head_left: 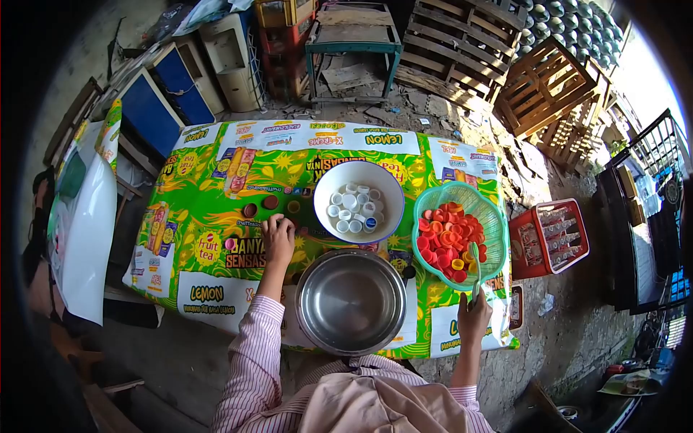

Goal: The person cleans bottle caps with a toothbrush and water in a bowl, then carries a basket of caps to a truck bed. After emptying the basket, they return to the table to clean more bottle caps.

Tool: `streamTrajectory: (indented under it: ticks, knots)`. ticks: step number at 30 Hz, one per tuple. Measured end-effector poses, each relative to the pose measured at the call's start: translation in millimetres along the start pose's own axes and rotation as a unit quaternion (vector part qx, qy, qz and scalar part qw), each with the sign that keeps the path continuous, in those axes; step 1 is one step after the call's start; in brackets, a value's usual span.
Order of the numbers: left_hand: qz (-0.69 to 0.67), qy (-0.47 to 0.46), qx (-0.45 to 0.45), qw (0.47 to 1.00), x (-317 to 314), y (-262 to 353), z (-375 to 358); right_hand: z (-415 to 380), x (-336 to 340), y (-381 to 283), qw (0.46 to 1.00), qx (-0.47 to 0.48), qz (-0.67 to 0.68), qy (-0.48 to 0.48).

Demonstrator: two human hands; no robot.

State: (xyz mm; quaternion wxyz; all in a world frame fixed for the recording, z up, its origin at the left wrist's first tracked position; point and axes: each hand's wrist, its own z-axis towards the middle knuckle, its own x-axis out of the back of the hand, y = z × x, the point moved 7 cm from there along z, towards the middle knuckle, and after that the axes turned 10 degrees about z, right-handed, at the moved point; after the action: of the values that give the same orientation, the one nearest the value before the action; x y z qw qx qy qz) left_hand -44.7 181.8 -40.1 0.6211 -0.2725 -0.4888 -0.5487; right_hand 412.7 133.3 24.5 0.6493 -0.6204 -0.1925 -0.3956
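My left hand [279, 239] rests on the green printed cloth [195, 209], fingers bent together; what they hold, if anything, is hidden. Just beyond it lie brown caps [271, 202] and a cap with a yellowish centre [294, 206]. My right hand [474, 316] is closed round a pale green handled tool [476, 270], its far end over the green basket [494, 268]. Red caps and a few yellow ones [449, 234] fill much of this basket. Between my hands stand a white bowl [325, 182] of white caps [354, 207] and, nearer me, a bare metal bowl [351, 299].
A red crate [535, 238] with contents stands right of the table. Wooden pallets [552, 86], a teal-framed stand [353, 47] and blue panels [148, 105] are beyond the table. A pink cap [231, 244] and a dark cap [408, 272] lie on the cloth.
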Motion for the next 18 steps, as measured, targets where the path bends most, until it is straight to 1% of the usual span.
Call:
streamTrajectory:
  ticks: [1,2,3,5,6,7,9,11,13,15,16,17,18]
  knots:
    - [-0.074,0.046,-0.005,0.996,5,-1,-1,-1,-1,-2,1.000,-0.001,-0.001,-0.008]
    - [-0.130,0.068,-0.008,0.989,8,-4,-4,-3,0,-7,1.000,0.006,0.012,-0.008]
    - [-0.130,0.063,-0.006,0.989,7,-4,-12,-4,0,-10,0.999,0.025,0.020,0.009]
    - [-0.302,0.065,0.057,0.949,30,-2,-25,-5,-2,-11,0.999,0.028,0.026,0.002]
    - [-0.279,0.055,0.082,0.955,53,8,-34,-6,-3,-13,0.998,0.051,0.028,0.007]
    - [-0.283,0.015,0.107,0.953,71,20,-42,-8,-3,-17,0.998,0.055,0.035,0.004]
    - [-0.359,0.002,0.091,0.929,83,41,-65,-13,-4,-24,0.998,0.061,0.030,0.002]
    - [-0.346,-0.074,0.024,0.935,87,73,-88,-17,-7,-22,0.997,0.068,0.045,0.000]
    - [-0.329,-0.161,-0.056,0.929,59,92,-113,-23,-8,-25,0.994,0.099,0.044,-0.014]
    - [-0.283,-0.199,-0.068,0.936,41,99,-127,-28,-4,-25,0.995,0.082,0.049,-0.025]
    - [-0.283,-0.199,-0.069,0.936,40,101,-129,-32,-1,-23,0.995,0.092,0.039,-0.020]
    - [-0.250,-0.207,-0.083,0.942,37,104,-129,-36,2,-22,0.994,0.102,0.029,-0.016]
    - [-0.216,-0.213,-0.099,0.948,35,107,-128,-38,5,-21,0.995,0.092,0.027,-0.022]
